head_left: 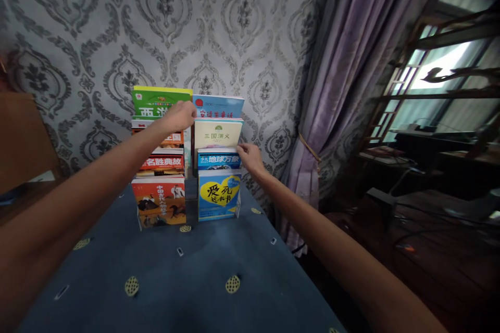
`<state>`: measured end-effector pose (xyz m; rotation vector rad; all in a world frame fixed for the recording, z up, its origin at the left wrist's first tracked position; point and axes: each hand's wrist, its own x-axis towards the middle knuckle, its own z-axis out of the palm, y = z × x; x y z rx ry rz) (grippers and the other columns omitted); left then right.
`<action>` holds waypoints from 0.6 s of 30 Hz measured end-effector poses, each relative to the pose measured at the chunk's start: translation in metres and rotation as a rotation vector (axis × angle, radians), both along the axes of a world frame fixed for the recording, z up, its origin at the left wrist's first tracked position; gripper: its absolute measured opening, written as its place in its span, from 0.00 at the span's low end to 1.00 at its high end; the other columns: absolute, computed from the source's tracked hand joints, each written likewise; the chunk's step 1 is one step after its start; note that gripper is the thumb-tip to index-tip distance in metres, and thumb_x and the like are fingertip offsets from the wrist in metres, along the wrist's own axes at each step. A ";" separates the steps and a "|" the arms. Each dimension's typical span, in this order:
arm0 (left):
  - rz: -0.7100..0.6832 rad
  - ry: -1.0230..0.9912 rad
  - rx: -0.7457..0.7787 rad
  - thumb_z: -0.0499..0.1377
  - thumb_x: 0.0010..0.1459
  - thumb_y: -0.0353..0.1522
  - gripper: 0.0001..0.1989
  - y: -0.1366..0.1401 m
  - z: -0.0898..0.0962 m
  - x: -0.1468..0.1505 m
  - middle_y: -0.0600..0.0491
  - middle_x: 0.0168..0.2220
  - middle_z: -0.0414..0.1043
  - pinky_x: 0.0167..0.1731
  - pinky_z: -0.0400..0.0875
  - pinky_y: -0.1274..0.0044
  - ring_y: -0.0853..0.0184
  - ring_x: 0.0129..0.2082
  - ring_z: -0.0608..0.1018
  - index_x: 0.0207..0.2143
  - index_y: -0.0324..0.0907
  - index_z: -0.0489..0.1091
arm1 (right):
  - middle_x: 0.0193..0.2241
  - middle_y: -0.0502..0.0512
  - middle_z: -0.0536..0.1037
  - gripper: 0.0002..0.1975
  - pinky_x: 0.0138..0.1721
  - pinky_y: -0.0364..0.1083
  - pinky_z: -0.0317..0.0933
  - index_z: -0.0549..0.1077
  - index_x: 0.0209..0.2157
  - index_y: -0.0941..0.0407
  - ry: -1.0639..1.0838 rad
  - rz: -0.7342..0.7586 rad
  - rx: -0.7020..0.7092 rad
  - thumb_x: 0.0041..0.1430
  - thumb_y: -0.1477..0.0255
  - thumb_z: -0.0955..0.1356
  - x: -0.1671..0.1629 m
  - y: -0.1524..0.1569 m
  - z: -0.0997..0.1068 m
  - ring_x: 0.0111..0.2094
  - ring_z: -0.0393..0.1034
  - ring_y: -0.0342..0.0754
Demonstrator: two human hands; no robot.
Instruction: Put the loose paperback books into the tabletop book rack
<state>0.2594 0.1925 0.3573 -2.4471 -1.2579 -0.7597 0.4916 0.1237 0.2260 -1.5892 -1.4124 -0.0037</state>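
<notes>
A cream book (217, 136) stands in the right-hand column of a tiered display of books. The fingers of my left hand (182, 116) are closed at its upper left corner, in front of a green book (146, 100). My right hand (250, 158) pinches the cream book's lower right edge. Behind it rises a light blue book (224, 105). Below come a blue book (219, 161) and, at the front, a blue book with a yellow heart (219, 195). My left hand and forearm cover part of the left column's covers.
An orange-red book (161, 203) fronts the left column. The books stand on a table with a dark blue patterned cloth (187, 291), against a wallpapered wall (250, 57). A tied purple curtain (332, 88) hangs right of the table. A brown box (23, 140) is at far left.
</notes>
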 end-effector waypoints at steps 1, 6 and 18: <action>-0.003 -0.015 -0.011 0.56 0.51 0.22 0.17 -0.001 0.000 0.000 0.44 0.42 0.81 0.47 0.69 0.72 0.58 0.46 0.79 0.39 0.40 0.80 | 0.41 0.60 0.84 0.16 0.45 0.45 0.66 0.81 0.43 0.60 -0.008 -0.007 -0.012 0.63 0.71 0.63 0.000 -0.001 0.001 0.44 0.77 0.54; -0.024 -0.021 -0.021 0.56 0.51 0.22 0.16 -0.002 -0.001 0.000 0.42 0.40 0.81 0.45 0.70 0.72 0.57 0.44 0.80 0.37 0.38 0.80 | 0.38 0.59 0.84 0.17 0.43 0.46 0.66 0.82 0.42 0.59 -0.033 -0.020 -0.012 0.61 0.71 0.62 0.000 0.000 0.003 0.41 0.77 0.54; -0.048 -0.060 0.067 0.54 0.58 0.26 0.19 -0.026 -0.003 -0.011 0.43 0.49 0.77 0.51 0.68 0.66 0.54 0.51 0.77 0.51 0.39 0.74 | 0.38 0.61 0.83 0.18 0.44 0.51 0.68 0.80 0.41 0.60 0.096 0.091 0.097 0.58 0.65 0.63 0.010 0.012 -0.012 0.41 0.76 0.56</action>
